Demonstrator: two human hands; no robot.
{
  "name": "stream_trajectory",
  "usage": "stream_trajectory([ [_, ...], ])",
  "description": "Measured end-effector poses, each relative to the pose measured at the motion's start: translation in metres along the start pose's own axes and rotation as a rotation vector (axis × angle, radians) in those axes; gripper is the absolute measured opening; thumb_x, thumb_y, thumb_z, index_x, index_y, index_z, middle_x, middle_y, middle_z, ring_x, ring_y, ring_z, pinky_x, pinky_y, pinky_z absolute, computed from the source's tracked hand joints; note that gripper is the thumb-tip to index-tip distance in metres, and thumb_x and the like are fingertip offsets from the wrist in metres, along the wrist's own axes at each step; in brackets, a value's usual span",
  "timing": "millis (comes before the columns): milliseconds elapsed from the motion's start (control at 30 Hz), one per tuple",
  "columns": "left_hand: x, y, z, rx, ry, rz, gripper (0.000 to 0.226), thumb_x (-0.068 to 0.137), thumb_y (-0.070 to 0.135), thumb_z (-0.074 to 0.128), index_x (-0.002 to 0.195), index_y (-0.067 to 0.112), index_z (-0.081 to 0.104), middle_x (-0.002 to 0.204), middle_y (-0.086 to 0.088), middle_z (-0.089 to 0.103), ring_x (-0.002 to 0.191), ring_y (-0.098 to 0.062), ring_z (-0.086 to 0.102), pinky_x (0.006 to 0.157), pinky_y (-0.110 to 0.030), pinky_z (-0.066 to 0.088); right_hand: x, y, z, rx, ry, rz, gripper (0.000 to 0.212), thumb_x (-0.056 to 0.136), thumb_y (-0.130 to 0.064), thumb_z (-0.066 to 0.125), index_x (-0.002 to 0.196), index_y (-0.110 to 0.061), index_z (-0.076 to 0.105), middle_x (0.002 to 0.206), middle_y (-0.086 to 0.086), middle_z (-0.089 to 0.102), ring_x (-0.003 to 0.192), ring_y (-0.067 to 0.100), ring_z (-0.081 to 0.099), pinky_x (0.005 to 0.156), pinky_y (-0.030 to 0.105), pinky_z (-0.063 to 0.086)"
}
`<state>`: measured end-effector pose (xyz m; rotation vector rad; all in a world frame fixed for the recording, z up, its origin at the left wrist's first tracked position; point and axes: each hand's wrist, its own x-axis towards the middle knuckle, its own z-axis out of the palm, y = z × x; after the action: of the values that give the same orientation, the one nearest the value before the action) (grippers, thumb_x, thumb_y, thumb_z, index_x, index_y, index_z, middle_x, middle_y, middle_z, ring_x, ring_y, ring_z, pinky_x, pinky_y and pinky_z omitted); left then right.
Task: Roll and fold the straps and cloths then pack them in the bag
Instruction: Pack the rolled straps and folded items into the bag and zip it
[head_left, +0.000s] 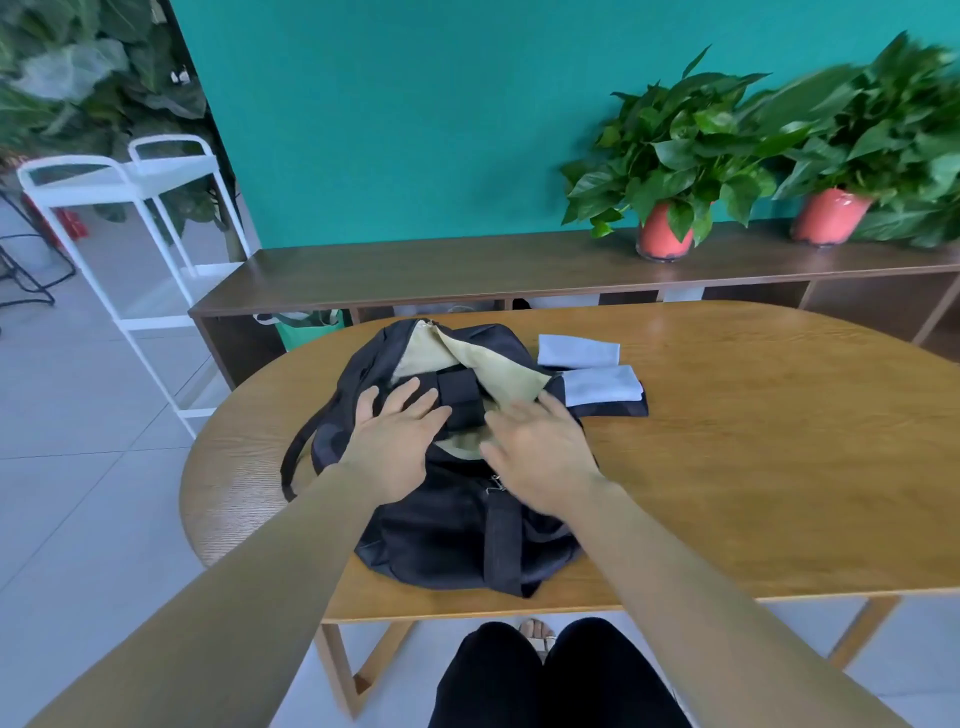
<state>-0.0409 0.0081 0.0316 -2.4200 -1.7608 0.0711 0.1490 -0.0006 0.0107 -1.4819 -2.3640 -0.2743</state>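
A black bag (447, 525) lies unzipped on the wooden table (753, 467), its beige lining (488, 366) showing. A rolled black strap (460, 397) sits in the opening. My left hand (397, 434) lies flat on the bag's left side, fingers straight, just left of the strap. My right hand (540, 452) hovers over the right side of the opening, fingers spread and blurred. Two folded light-blue cloths lie right of the bag: one (577, 349) farther back, one (602, 384) on top of a folded black cloth (618, 408).
A dark wooden sideboard (467, 270) stands behind the table with two potted plants (670, 171) (852, 150) on it. A white rack (130, 208) stands at the left on the tiled floor. My knees show under the table's front edge.
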Motion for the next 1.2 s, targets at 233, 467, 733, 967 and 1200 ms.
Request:
stream_trajectory([
  [233, 0.041, 0.024, -0.011, -0.002, 0.072, 0.077, 0.066, 0.091, 0.008, 0.043, 0.149, 0.029, 0.021, 0.160, 0.007, 0.010, 0.147, -0.015, -0.002, 0.115, -0.053, 0.000, 0.012, 0.084, -0.010, -0.032, -0.054, 0.203, 0.022, 0.095, -0.025, 0.039, 0.091, -0.014, 0.058, 0.095, 0.002, 0.064, 0.101, 0.023, 0.054, 0.107, 0.036, 0.029],
  [467, 0.083, 0.050, -0.015, -0.032, 0.058, 0.142, 0.064, 0.092, 0.004, 0.038, 0.149, 0.027, 0.021, 0.160, 0.005, 0.007, 0.147, -0.015, -0.005, 0.115, -0.049, -0.004, 0.014, 0.136, 0.007, -0.073, -0.132, 0.326, 0.016, 0.092, -0.013, 0.040, 0.088, -0.017, 0.055, 0.088, 0.001, 0.059, 0.100, 0.021, 0.053, 0.113, 0.033, 0.022],
  [733, 0.140, 0.078, -0.022, -0.053, 0.103, 0.196, 0.066, 0.088, -0.005, 0.037, 0.146, 0.026, 0.026, 0.160, 0.005, 0.011, 0.147, -0.015, -0.002, 0.115, -0.049, -0.006, 0.040, 0.183, 0.028, 0.026, -0.055, 0.435, 0.019, 0.089, -0.010, 0.044, 0.094, -0.014, 0.061, 0.086, 0.003, 0.063, 0.092, 0.027, 0.056, 0.090, 0.028, 0.033],
  [967, 0.191, 0.097, -0.012, -0.049, -0.016, 0.177, 0.061, 0.091, 0.001, 0.038, 0.146, 0.025, 0.027, 0.159, 0.003, 0.014, 0.147, -0.014, 0.003, 0.114, -0.051, -0.007, 0.063, 0.209, 0.045, 0.064, -0.053, 0.571, 0.019, 0.092, -0.024, 0.045, 0.101, -0.016, 0.060, 0.086, 0.006, 0.063, 0.095, 0.026, 0.051, 0.080, 0.032, 0.033],
  [1200, 0.235, 0.110, 0.011, 0.005, -0.107, 0.162, 0.053, 0.091, 0.001, 0.041, 0.140, 0.021, 0.035, 0.157, 0.000, 0.021, 0.144, -0.019, 0.018, 0.114, -0.052, -0.002, 0.074, 0.224, 0.068, 0.033, -0.084, 0.592, 0.022, 0.091, -0.034, 0.047, 0.095, -0.016, 0.058, 0.079, 0.000, 0.054, 0.098, 0.023, 0.049, 0.081, 0.033, 0.034],
])
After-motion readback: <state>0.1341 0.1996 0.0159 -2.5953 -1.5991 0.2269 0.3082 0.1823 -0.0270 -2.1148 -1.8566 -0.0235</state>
